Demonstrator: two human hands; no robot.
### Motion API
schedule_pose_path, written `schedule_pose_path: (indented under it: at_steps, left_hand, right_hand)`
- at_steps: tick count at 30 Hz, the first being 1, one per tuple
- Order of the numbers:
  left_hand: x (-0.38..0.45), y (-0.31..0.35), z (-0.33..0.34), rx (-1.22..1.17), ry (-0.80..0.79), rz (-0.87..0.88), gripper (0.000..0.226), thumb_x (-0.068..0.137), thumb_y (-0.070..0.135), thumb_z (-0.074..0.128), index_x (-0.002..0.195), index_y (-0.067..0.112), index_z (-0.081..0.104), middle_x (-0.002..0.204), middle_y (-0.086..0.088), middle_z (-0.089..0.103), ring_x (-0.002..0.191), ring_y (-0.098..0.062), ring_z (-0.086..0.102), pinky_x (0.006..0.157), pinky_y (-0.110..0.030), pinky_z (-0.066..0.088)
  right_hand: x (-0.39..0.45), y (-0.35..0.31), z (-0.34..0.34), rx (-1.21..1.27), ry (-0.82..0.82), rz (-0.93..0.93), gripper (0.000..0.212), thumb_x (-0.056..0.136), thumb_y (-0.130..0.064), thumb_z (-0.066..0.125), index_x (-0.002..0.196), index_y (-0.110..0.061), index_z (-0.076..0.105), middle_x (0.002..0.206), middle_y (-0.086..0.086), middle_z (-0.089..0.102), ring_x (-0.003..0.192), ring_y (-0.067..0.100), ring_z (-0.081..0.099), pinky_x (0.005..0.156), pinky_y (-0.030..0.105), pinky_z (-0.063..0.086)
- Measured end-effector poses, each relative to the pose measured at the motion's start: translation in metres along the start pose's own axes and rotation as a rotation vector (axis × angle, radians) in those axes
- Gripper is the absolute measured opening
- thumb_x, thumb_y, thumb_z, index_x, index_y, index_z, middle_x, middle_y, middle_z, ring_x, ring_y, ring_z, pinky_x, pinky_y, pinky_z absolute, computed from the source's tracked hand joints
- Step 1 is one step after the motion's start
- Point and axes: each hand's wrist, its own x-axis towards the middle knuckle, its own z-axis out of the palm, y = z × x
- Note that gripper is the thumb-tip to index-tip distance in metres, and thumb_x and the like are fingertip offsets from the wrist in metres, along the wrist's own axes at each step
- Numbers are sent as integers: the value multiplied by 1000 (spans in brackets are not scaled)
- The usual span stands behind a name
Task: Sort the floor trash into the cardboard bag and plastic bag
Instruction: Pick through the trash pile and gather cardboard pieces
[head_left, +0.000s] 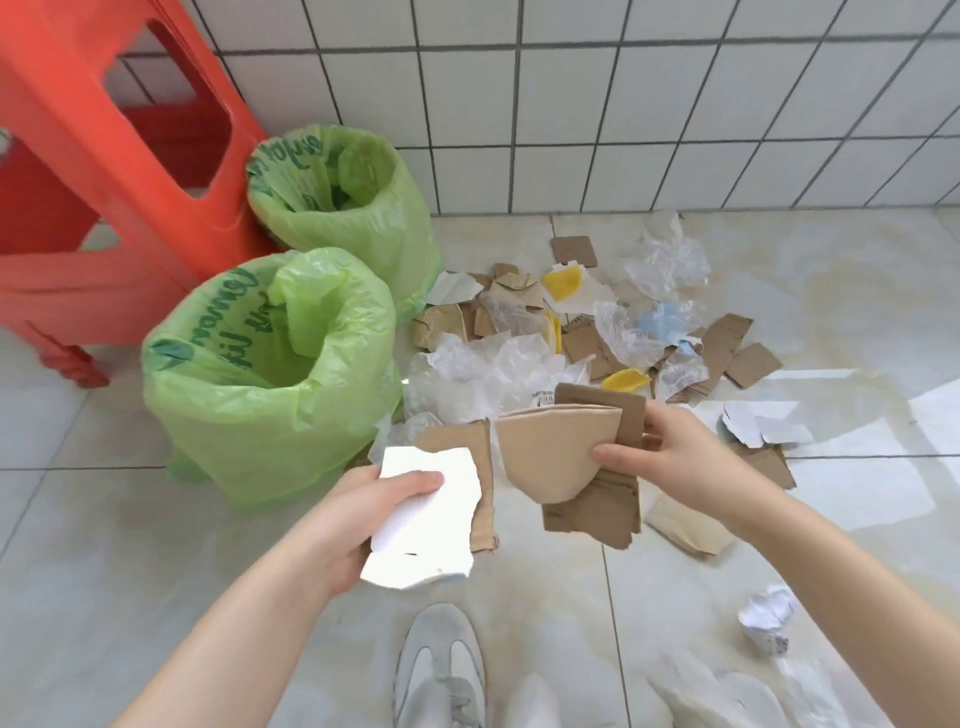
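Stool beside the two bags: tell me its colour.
The stool is red-orange plastic, seen best in the head view, standing against the tiled wall.

Two bags stand at the left, the near bag (270, 379) in front of the far bag (343, 202), with a stool (104, 171) to their left. The trash pile (571, 332) lies on the floor (156, 545) to their right, before the wall (623, 104).

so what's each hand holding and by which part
Left hand pinches the white card piece at its left edge; right hand grips the tan cardboard pieces by their right edge.
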Motion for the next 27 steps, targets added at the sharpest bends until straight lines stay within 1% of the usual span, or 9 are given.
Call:
schedule_pose_path:
  at_steps: [3, 7, 9, 11, 14, 17, 21, 25, 27]
  left_hand:
    - [-29, 17, -18, -16, 71, 159, 17, 85, 10, 67, 101, 5, 63, 79, -10, 75, 62, -23, 70, 53, -29, 54]
    - [-50, 44, -48, -33, 231, 352, 25, 83, 13, 69, 107, 13, 63, 97, -8, 74, 86, -29, 71, 79, -46, 57]
    - [-54, 60, -64, -56, 307, 439, 29, 85, 14, 68, 113, 17, 61, 104, -6, 72, 95, -28, 69, 88, -50, 53]
    - [-51, 75, -80, -30, 416, 558, 30, 87, 10, 64, 115, 19, 57, 111, -4, 68, 101, -24, 65, 91, -44, 51]
    - [-42, 98, -111, 29, 608, 748, 42, 86, 5, 62, 120, 25, 47, 114, 2, 58, 104, -19, 57, 82, -32, 48]
    - [-24, 113, -129, 62, 736, 793, 57, 81, 8, 67, 130, 25, 44, 119, 4, 55, 106, -14, 53, 88, -29, 45]
    - [-13, 133, -139, 54, 880, 844, 31, 76, 10, 70, 104, 18, 58, 94, 2, 58, 84, -18, 53, 74, -29, 44]
    - [19, 135, -151, 145, 1036, 866, 23, 75, 16, 67, 85, 13, 48, 75, 5, 48, 76, -25, 44, 72, -35, 40]
    - [36, 126, -153, 162, 1058, 839, 23, 75, 15, 65, 87, 7, 47, 76, 1, 50, 77, -30, 47, 72, -38, 42]
  right_hand:
    - [4, -40, 9, 63, 44, -81, 31, 82, -11, 72, 101, -35, 65, 99, -16, 71, 95, 2, 67, 75, 15, 54]
    - [16, -96, 22, 101, 55, -161, 26, 81, -12, 72, 93, -34, 67, 91, -17, 73, 89, 2, 68, 79, 20, 52]
    - [28, -122, 30, 108, 66, -206, 24, 81, -9, 72, 88, -32, 67, 80, -17, 72, 74, -5, 66, 66, 12, 49]
    - [39, -150, 38, 94, 77, -250, 24, 81, -9, 71, 85, -32, 65, 72, -18, 68, 60, -11, 60, 53, 5, 43]
    - [67, -185, 63, 52, 79, -269, 20, 80, -15, 71, 83, -34, 65, 77, -9, 71, 61, 4, 62, 49, 15, 48]
    - [89, -199, 83, 13, 89, -248, 16, 80, -18, 69, 84, -32, 64, 81, -2, 72, 50, 12, 63, 45, 18, 45]
    - [110, -222, 104, -1, 108, -274, 17, 82, -14, 64, 99, -15, 64, 90, 3, 72, 54, 16, 72, 53, 32, 59]
    - [141, -228, 141, 34, 80, -265, 20, 86, -9, 57, 106, -12, 59, 97, 7, 69, 55, 19, 72, 58, 40, 61]
    - [156, -220, 163, 17, 39, -213, 26, 87, -6, 54, 112, -13, 58, 100, 9, 67, 57, 22, 73, 59, 42, 61]
